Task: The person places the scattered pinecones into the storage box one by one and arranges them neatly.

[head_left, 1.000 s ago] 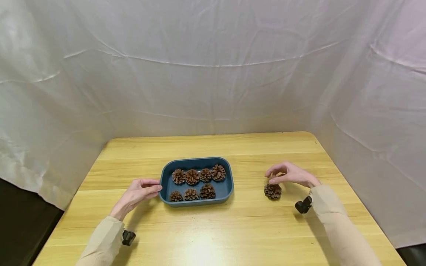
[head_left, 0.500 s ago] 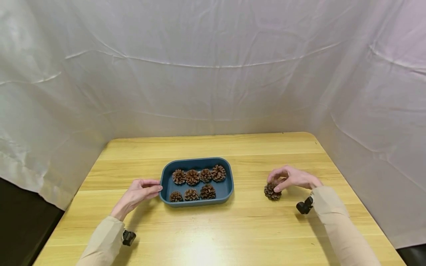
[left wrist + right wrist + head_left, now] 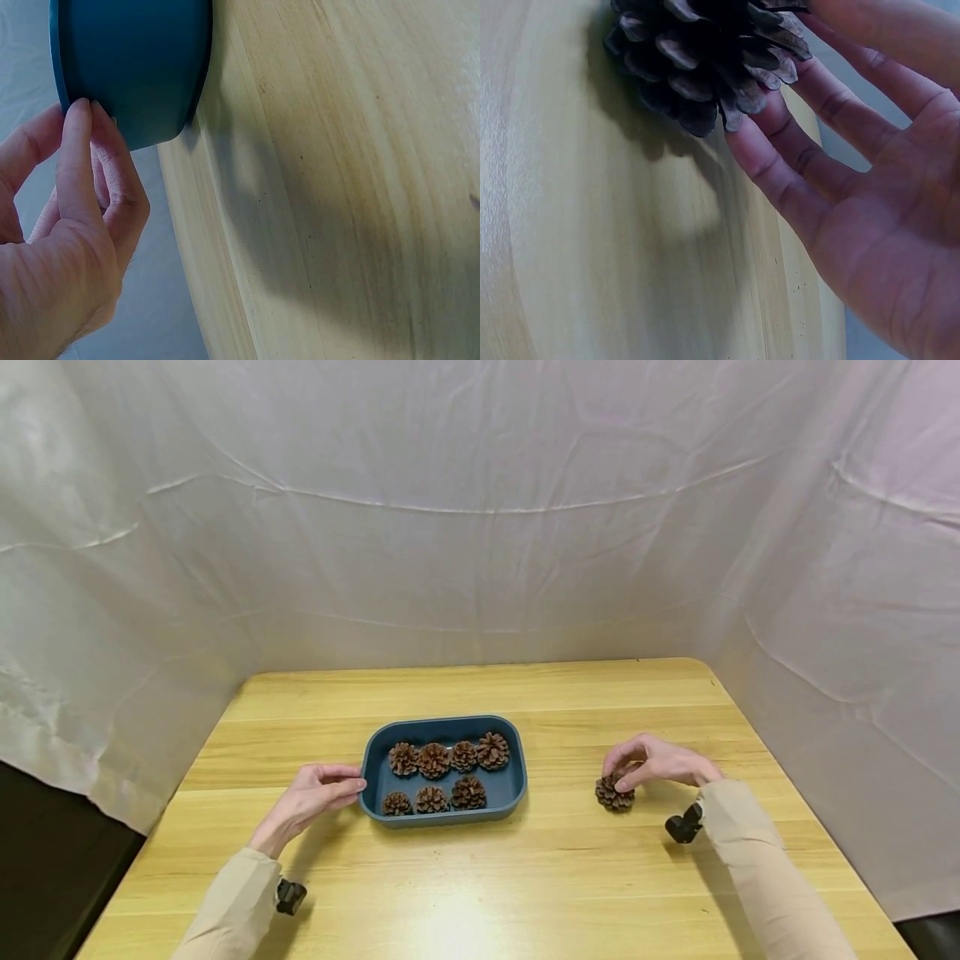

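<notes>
Brown pine cone [image 3: 614,793] sits upright on the wooden table [image 3: 525,877], right of the blue tray [image 3: 442,811]; the right hand [image 3: 660,762] grasps it, the left hand [image 3: 311,795] pinches the tray's rim. White sheeting [image 3: 480,510] behind.

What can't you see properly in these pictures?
- Pine cone by the right hand: its top is cut off by the right wrist view's edge.
- Blue tray: left wrist view shows only its outer wall; the inside is hidden.
- Left hand fingertips behind the tray rim: the grip is unclear.
</notes>
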